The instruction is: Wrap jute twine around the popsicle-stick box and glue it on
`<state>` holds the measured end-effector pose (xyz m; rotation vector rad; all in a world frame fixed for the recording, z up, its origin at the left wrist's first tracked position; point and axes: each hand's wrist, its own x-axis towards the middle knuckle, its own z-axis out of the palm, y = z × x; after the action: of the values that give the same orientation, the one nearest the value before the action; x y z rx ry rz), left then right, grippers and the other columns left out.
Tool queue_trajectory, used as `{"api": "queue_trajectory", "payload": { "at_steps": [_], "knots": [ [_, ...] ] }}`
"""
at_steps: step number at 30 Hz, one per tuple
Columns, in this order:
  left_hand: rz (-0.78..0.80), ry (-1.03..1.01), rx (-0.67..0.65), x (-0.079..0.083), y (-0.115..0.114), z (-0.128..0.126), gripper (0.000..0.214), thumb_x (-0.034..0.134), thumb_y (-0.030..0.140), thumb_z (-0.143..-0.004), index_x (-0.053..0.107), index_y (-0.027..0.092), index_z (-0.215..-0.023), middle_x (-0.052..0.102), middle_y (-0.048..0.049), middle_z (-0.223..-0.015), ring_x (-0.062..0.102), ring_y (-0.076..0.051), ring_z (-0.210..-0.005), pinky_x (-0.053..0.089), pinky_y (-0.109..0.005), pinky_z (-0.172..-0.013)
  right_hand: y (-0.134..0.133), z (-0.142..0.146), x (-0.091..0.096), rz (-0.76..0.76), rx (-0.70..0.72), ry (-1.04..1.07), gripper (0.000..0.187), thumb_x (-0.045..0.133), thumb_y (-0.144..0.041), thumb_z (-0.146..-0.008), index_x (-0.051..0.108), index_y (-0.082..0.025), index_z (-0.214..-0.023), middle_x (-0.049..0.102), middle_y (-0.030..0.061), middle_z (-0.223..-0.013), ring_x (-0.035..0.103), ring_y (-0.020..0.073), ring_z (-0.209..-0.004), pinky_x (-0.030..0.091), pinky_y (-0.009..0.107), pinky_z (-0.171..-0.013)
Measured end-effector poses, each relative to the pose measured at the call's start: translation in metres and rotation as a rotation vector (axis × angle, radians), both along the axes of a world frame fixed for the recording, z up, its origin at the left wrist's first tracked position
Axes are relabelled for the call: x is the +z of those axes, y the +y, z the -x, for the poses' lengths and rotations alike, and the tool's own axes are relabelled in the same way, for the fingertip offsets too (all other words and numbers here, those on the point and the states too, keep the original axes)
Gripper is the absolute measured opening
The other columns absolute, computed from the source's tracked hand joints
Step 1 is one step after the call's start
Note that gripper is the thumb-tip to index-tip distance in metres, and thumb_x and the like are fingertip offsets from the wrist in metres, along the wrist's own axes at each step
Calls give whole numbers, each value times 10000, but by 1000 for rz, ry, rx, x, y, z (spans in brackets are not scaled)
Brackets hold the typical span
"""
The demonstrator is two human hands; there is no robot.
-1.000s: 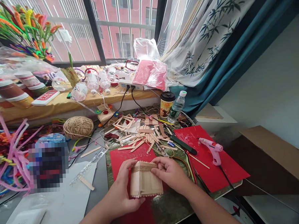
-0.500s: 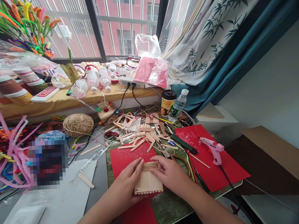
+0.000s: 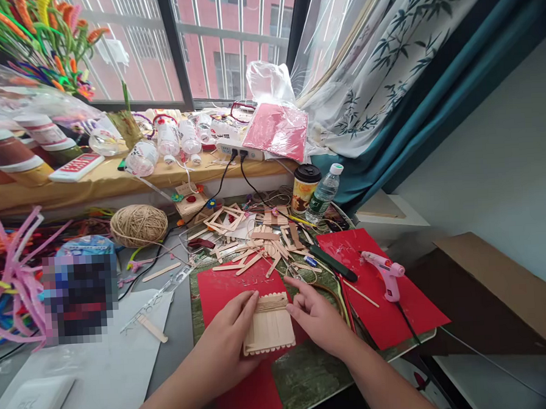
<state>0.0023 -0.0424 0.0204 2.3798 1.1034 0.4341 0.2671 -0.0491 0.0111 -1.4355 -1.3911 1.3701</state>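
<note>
A small panel of glued wooden craft sticks, wrapped with twine at its far end, lies flat on a red paper sheet. My left hand rests along the panel's left edge with the fingers stretched out against it. My right hand lies at its right edge, fingers loosely spread and touching the panel's upper right corner. Neither hand grips the panel.
Loose craft sticks are heaped behind the panel. A pink glue gun stands on another red sheet at right, near a black pen. A twine ball, a cup, a water bottle and pipe cleaners crowd the table.
The stick panel, held up and tilted in both hands a second ago, has been laid flat on the red sheet. Both hands have loosened and now rest beside it.
</note>
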Motion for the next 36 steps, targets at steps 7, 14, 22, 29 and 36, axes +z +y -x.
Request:
{"api": "queue_trajectory", "payload": {
  "at_steps": [7, 14, 22, 29, 36],
  "knots": [
    [20, 29, 39, 2, -1, -1, 949, 707, 228, -847, 229, 252, -1667, 377, -150, -1667, 441, -347, -1502, 463, -506, -1207, 11, -3, -2, 46, 52, 118, 468, 642, -468, -975, 657, -206, -1362, 725, 44, -997, 666, 219, -959, 505, 359, -917],
    [-151, 59, 39, 5, -11, -19, 1071, 783, 346, -814, 167, 220, -1680, 354, -185, -1688, 321, -452, -1547, 346, -656, -1234, 5, 4, 4, -37, 32, -59, 389, 614, -373, -988, 693, -202, -1329, 640, -5, -836, 607, 175, -816, 492, 303, -817],
    [53, -118, 130, 8, -15, -15, 954, 788, 221, -765, 302, 299, -1584, 485, -162, -1487, 502, -388, -1376, 491, -591, -1133, 1, 17, 35, -62, 152, 32, 389, 627, -395, -994, 674, -200, -1327, 597, -19, -805, 577, 156, -772, 485, 268, -741],
    [-20, -267, 186, 5, -17, -7, 962, 806, 216, -753, 261, 293, -1543, 415, -166, -1469, 463, -381, -1393, 478, -572, -1150, -4, 12, 52, -154, 116, -28, 399, 592, -373, -1023, 636, -225, -1391, 615, -5, -866, 588, 157, -803, 489, 271, -773],
    [42, -431, 123, 6, -13, 0, 1018, 851, 327, -764, 200, 324, -1547, 378, -167, -1478, 490, -380, -1369, 490, -555, -1131, -1, 1, 45, -177, 61, -64, 430, 609, -448, -1017, 670, -236, -1387, 539, -24, -800, 516, 147, -739, 447, 261, -718]
  ]
}}
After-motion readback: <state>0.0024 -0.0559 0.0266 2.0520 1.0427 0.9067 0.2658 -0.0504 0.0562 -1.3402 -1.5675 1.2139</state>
